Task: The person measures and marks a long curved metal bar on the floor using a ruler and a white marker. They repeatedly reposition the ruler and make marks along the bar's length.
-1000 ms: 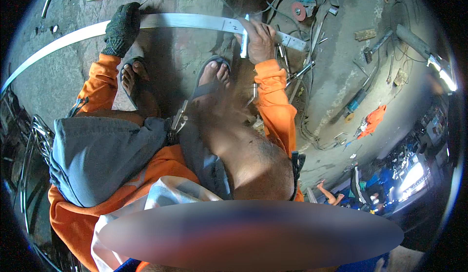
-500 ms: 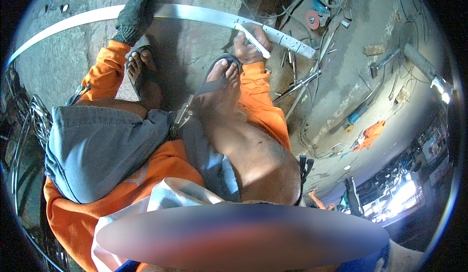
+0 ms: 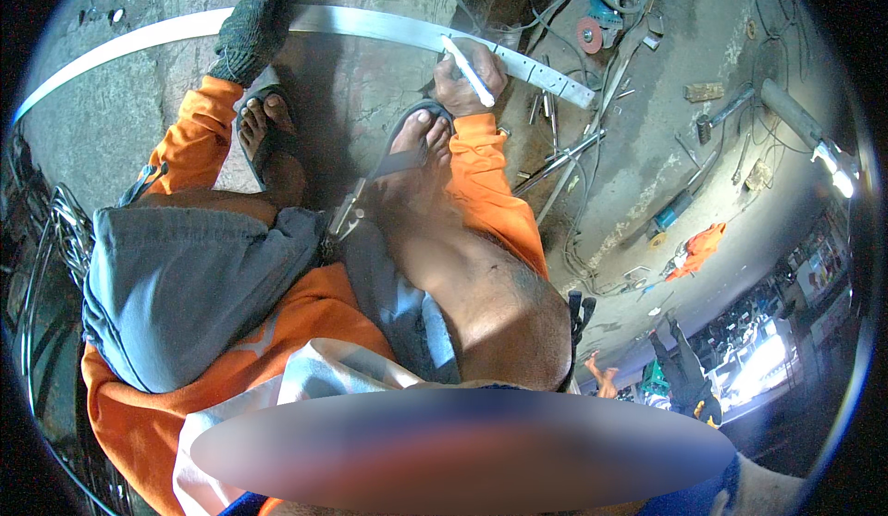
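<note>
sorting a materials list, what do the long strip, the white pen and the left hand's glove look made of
The long strip: probably metal, pale and smooth, since it is flat with a soft sheen. The white pen: likely smooth plastic, judging by its even barrel. The glove: knitted yarn, dark and matte, with visible coarse texture; fibre unclear.

Your gloved left hand [image 3: 252, 35] covers a stretch of the metal strip [image 3: 370, 24], and whether its fingers curl beneath cannot be told; the strip's left end runs into the dark rim; the marks [image 3: 525, 68] toward its right end are too small for you to make out; your right hand [image 3: 474, 77] is partly hidden by the white pen [image 3: 469, 70]; the upper edge cuts off the blue grinder [image 3: 606, 7]; a blurred oval [image 3: 462, 451] hides what lies below your lap.
</note>
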Available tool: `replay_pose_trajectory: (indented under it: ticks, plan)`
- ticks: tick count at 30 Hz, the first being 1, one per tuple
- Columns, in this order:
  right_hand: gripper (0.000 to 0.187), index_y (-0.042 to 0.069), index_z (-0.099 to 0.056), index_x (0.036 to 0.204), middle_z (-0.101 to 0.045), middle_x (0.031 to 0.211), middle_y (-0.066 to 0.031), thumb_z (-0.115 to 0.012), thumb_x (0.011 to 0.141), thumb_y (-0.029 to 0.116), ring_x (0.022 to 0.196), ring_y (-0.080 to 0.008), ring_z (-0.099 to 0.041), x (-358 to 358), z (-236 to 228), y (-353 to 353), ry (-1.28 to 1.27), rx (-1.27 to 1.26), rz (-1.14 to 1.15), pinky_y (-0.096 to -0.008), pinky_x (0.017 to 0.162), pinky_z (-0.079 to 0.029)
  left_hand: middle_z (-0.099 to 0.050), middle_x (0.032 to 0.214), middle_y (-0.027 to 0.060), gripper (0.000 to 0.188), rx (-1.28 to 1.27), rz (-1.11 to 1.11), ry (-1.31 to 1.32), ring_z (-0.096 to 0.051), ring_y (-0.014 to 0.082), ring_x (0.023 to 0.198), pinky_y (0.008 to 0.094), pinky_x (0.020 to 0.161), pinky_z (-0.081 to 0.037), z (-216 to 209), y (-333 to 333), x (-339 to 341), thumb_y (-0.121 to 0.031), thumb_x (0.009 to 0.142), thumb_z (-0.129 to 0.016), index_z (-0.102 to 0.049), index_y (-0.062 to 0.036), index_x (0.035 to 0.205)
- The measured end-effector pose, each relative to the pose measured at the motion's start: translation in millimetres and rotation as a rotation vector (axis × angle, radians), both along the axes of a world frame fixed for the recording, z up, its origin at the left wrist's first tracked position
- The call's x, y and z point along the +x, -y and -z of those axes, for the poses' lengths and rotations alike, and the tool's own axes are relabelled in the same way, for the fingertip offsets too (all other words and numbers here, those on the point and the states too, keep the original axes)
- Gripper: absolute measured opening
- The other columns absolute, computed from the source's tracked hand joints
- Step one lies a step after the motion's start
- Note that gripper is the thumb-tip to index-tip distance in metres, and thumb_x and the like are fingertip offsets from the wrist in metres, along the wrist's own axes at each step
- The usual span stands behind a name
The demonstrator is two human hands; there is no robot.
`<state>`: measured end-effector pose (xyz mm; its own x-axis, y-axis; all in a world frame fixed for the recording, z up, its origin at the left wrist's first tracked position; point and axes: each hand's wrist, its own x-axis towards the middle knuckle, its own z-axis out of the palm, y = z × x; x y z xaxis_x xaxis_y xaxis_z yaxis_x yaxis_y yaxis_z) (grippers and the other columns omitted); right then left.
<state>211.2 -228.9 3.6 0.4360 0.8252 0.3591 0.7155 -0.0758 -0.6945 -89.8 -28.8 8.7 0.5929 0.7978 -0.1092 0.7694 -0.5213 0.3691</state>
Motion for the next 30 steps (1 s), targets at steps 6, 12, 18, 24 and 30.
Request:
replay_pose_trajectory:
  ticks: [6,12,18,24,30]
  plan:
    - [0.014,0.012,-0.073,0.088,-0.072,0.080,-0.0088,-0.071,0.081,0.023,0.072,-0.0345,-0.069,-0.2,-1.3,-2.0,0.010,0.001,0.001,-0.0432,0.069,-0.055,-0.065,0.119,0.0156,0.032,-0.002,-0.011,-0.003,-0.064,0.0391,0.107,0.0457,0.089,-0.054,0.8,0.6,1.0,-0.025,0.098,-0.059,-0.062,-0.0101,0.126]
    - [0.022,0.009,-0.070,0.095,-0.073,0.086,-0.0122,-0.072,0.073,0.011,0.079,-0.0348,-0.071,-0.1,-6.3,1.2,-0.007,-0.075,-0.027,-0.0450,0.079,-0.056,-0.065,0.118,0.0153,0.032,0.014,0.000,0.033,-0.064,0.0392,0.106,0.0458,0.087,-0.054,3.0,0.3,-0.9,-0.025,0.098,-0.059,-0.062,-0.0105,0.126]
    - [0.022,0.010,-0.070,0.095,-0.073,0.087,-0.0115,-0.073,0.073,0.011,0.080,-0.0344,-0.071,-0.1,-5.7,0.5,-0.003,-0.067,-0.025,-0.0449,0.080,-0.056,-0.065,0.117,0.0154,0.031,0.013,0.009,0.022,-0.065,0.0395,0.105,0.0462,0.087,-0.054,4.8,0.0,-2.3,-0.026,0.098,-0.059,-0.062,-0.0104,0.126]
    - [0.019,0.010,-0.071,0.095,-0.073,0.086,-0.0106,-0.073,0.076,0.014,0.079,-0.0343,-0.071,0.3,-4.9,-0.6,-0.012,-0.054,-0.022,-0.0440,0.077,-0.056,-0.065,0.117,0.0155,0.032,0.005,-0.009,0.023,-0.065,0.0398,0.104,0.0465,0.086,-0.054,5.2,0.3,-0.9,-0.025,0.098,-0.059,-0.063,-0.0104,0.126]
    - [0.023,0.009,-0.070,0.097,-0.073,0.087,-0.0116,-0.072,0.074,0.010,0.080,-0.0337,-0.072,-0.3,-7.4,-1.5,0.008,-0.058,-0.038,-0.0438,0.079,-0.056,-0.065,0.116,0.0154,0.032,0.034,0.015,0.056,-0.065,0.0392,0.104,0.0467,0.086,-0.054,7.5,-0.1,-3.1,-0.025,0.098,-0.060,-0.062,-0.0107,0.127]
